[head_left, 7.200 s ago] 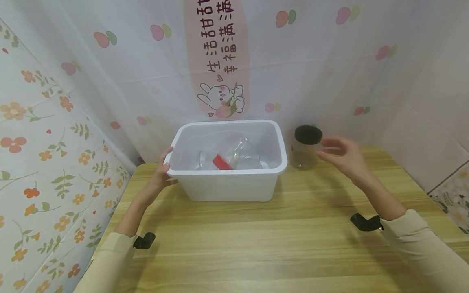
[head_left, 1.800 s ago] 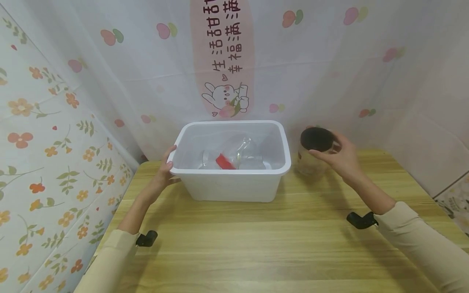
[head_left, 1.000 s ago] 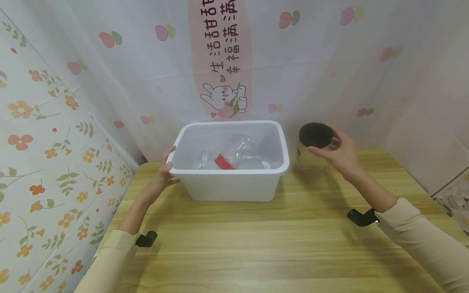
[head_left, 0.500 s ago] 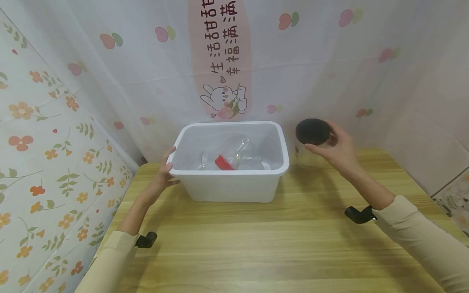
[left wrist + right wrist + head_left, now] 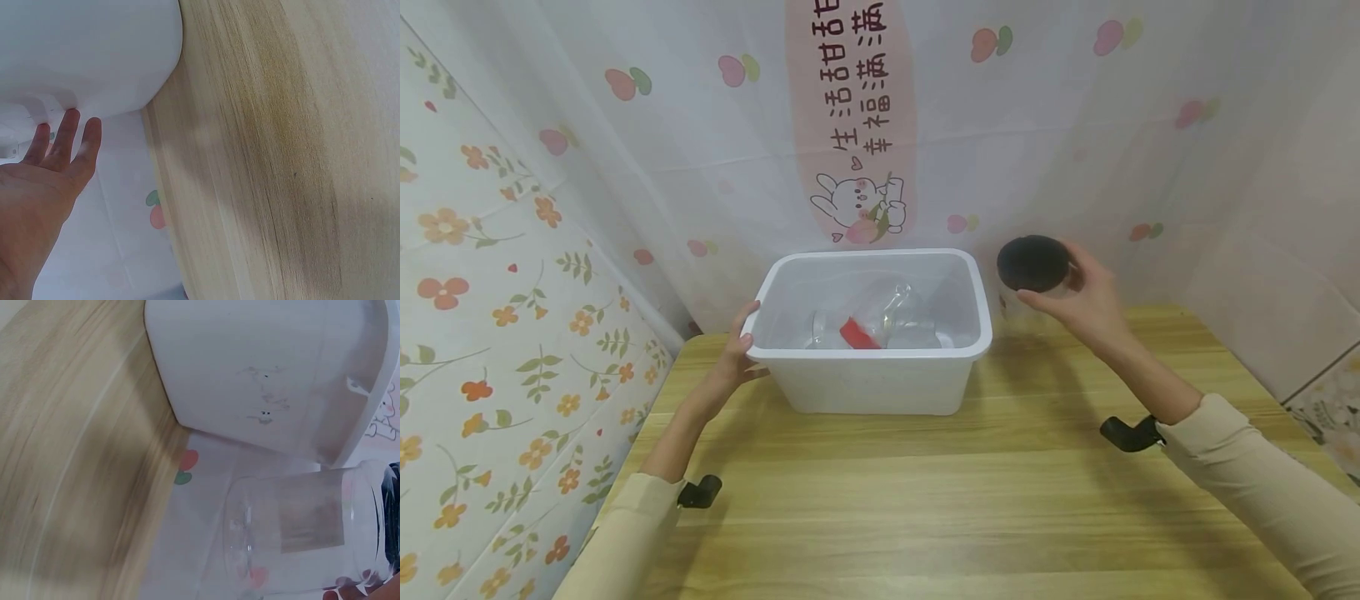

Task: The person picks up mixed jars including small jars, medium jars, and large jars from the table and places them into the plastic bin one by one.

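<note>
A white plastic bin (image 5: pixel 865 383) stands on the wooden table. At its left end my left hand (image 5: pixel 724 367) holds the rim, and in the left wrist view three fingers (image 5: pixel 62 140) reach up against the bin's side. My right hand (image 5: pixel 1086 304) grips a clear jar (image 5: pixel 300 531) near its black lid (image 5: pixel 1033 262), fingers and thumb on either side. The jar is raised off the table, just right of the bin, and tilts a little. Within the bin lie clear containers (image 5: pixel 910 321) and a red piece (image 5: pixel 858 334); their lower parts are hidden by the front wall.
Close behind the bin hangs a white curtain (image 5: pixel 700 150) with fruit prints and lettering. A flower-patterned cloth (image 5: pixel 497 333) covers the left side. The wooden tabletop (image 5: pixel 880 508) spreads out in front. Each wrist carries a black camera mount (image 5: pixel 700 492).
My right hand first reached for the standing jar, then took hold near its lid. It has since lifted the jar and moved it left towards the bin. My left hand has stayed on the rim.
</note>
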